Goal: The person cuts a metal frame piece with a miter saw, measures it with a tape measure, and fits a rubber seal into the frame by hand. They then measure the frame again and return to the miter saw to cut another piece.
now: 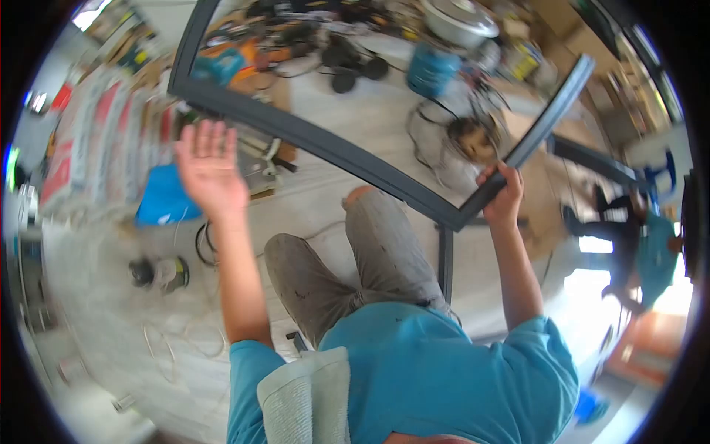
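A dark grey window-type frame (pixel 318 140) stretches across the view in front of my knees, one corner close to my right knee. My right hand (pixel 504 196) is wrapped round its right-hand bar, a little above that corner. On the other side, my left hand (pixel 213 163) is held up with the palm showing and its fingers stretched out, holding nothing. It appears just below the frame's long bar in this view. Beside the left wrist lies a blue sheet-like thing (pixel 168 196). A pale towel (pixel 307 396) hangs over my left shoulder.
Stacked red-and-white bags (pixel 96 140) stand at the left. Near them on the floor is a dark cylindrical tool or can (pixel 170 274). Ahead are a blue bucket (pixel 433 70), loose cables (pixel 436 140) and cluttered tools. A person (pixel 654 251) in a blue-green shirt is at the far right.
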### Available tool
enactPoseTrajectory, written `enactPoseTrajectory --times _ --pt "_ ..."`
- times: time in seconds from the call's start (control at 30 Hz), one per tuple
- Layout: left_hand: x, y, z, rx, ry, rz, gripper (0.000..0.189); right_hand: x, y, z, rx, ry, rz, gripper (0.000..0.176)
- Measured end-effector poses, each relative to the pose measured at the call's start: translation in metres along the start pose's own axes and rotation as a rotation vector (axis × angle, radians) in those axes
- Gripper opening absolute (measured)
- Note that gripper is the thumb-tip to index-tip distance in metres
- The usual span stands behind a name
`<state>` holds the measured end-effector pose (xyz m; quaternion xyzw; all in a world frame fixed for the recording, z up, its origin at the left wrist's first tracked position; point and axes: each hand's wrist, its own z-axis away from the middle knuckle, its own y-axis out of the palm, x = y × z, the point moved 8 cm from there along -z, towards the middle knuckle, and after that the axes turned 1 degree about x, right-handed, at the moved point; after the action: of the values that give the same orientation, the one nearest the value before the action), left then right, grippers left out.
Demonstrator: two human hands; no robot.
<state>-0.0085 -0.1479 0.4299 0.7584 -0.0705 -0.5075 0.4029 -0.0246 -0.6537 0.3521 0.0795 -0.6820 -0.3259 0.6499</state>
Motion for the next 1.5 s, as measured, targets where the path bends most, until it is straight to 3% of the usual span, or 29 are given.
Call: enactPoseTrajectory --times 0.1,0.17,0.23,0.3,0.37,0.43,0.5,0.53,0.57,0.6,0.63,0.67,0.7,0.77,0.8,0.83,0.87,0.9,0.93,1.0,1.03,1.07,1.17,1.2,1.27,1.33,1.4,1.47,1.5 --pt "0.020 0.010 -0.022 0.053 -0.167 -0.188 0.074 0.018 -0.017 0.023 -0.018 -0.093 0.114 0.014" --pt "0.050 -0.005 -0.042 -0.017 -0.319 -0.262 0.089 0.020 -0.012 0.041 -0.051 -0.093 0.108 0.013" --pt "0.061 -0.003 -0.049 -0.044 -0.021 -0.740 0.086 0.038 -0.027 0.051 -0.006 -0.144 0.112 0.016" --pt "0.056 0.016 -0.039 -0.212 0.044 -0.785 0.061 0.055 -0.026 0.066 -0.006 -0.190 0.117 0.013" --pt "0.093 0.014 -0.069 -0.010 -0.357 -0.615 0.065 0.064 -0.034 0.083 -0.025 -0.262 0.034 0.014" --pt "0.101 0.046 -0.074 0.002 -0.483 -0.368 0.051 0.075 -0.045 0.097 -0.050 -0.307 0.036 0.015" --pt "0.113 0.074 -0.140 0.429 -0.517 -0.213 0.035 0.083 -0.055 0.107 -0.039 -0.377 0.036 0.016" --pt "0.113 0.077 -0.212 0.542 -0.443 -0.207 0.029 0.078 -0.062 0.109 -0.026 -0.378 0.055 0.019" --pt "0.106 0.096 -0.272 0.829 -0.425 -0.218 0.030 0.071 -0.068 0.108 -0.011 -0.376 0.071 0.022" --pt "0.074 0.127 -0.253 0.643 -0.289 -0.286 0.033 0.065 -0.074 0.109 -0.035 -0.404 0.074 0.026" --pt "0.049 0.162 -0.282 0.751 -0.116 -0.418 0.037 0.057 -0.085 0.111 -0.067 -0.432 0.077 0.030" --pt "0.020 0.202 -0.260 0.792 -0.118 -0.353 0.040 0.037 -0.109 0.110 -0.087 -0.350 0.032 0.032" --pt "-0.002 0.238 -0.290 0.794 -0.050 -0.335 0.040 0.014 -0.139 0.111 -0.100 -0.266 -0.021 0.035" --pt "-0.050 0.292 -0.310 0.994 -0.038 -0.302 0.031 -0.067 -0.238 0.143 -0.508 0.007 0.467 0.050" --pt "-0.079 0.321 -0.288 1.067 0.078 -0.321 0.029 -0.110 -0.282 0.174 -0.676 0.186 0.785 0.055" --pt "-0.093 0.342 -0.229 1.133 0.278 -0.408 0.027 -0.152 -0.313 0.213 -0.760 0.417 0.994 0.061" --pt "-0.106 0.357 -0.143 1.150 0.649 -0.583 0.025 -0.202 -0.332 0.257 -0.677 0.775 0.946 0.062" --pt "-0.111 0.357 -0.036 1.109 1.251 -0.809 0.024 -0.213 -0.327 0.304 -0.912 0.860 1.173 0.072" --pt "-0.108 0.361 0.030 1.035 1.504 -0.849 0.023 -0.231 -0.323 0.332 -0.767 0.916 1.251 0.098" --pt "-0.097 0.366 -0.027 1.028 0.753 -0.471 0.015 -0.280 -0.327 0.370 -0.843 0.849 1.430 0.106" --pt "-0.080 0.366 -0.057 0.994 0.390 -0.273 0.014 -0.290 -0.330 0.375 -0.888 0.671 1.467 0.105" --pt "-0.067 0.358 -0.078 1.070 0.277 -0.286 0.012 -0.290 -0.333 0.371 -0.906 0.677 1.496 0.103" --pt "-0.041 0.339 -0.030 1.058 0.443 -0.455 0.017 -0.294 -0.346 0.360 -0.847 0.827 1.361 0.103" --pt "-0.031 0.332 -0.018 1.081 0.401 -0.462 0.016 -0.276 -0.346 0.357 -0.872 0.862 1.300 0.093" --pt "-0.015 0.315 0.004 1.109 0.322 -0.467 0.013 -0.244 -0.342 0.343 -0.828 0.773 0.794 0.084" --pt "0.001 0.299 0.025 1.131 0.254 -0.481 0.014 -0.194 -0.321 0.318 -0.744 0.547 0.351 0.070" --pt "0.017 0.287 0.053 1.155 0.156 -0.480 0.015 -0.128 -0.281 0.281 -0.539 0.391 0.070 0.073" --pt "0.032 0.280 0.086 1.172 0.046 -0.459 0.016 -0.025 -0.193 0.239 -0.240 0.160 0.016 0.066" --pt "0.037 0.277 0.098 1.190 0.053 -0.465 0.017 0.018 -0.149 0.221 -0.085 0.069 0.172 0.069"
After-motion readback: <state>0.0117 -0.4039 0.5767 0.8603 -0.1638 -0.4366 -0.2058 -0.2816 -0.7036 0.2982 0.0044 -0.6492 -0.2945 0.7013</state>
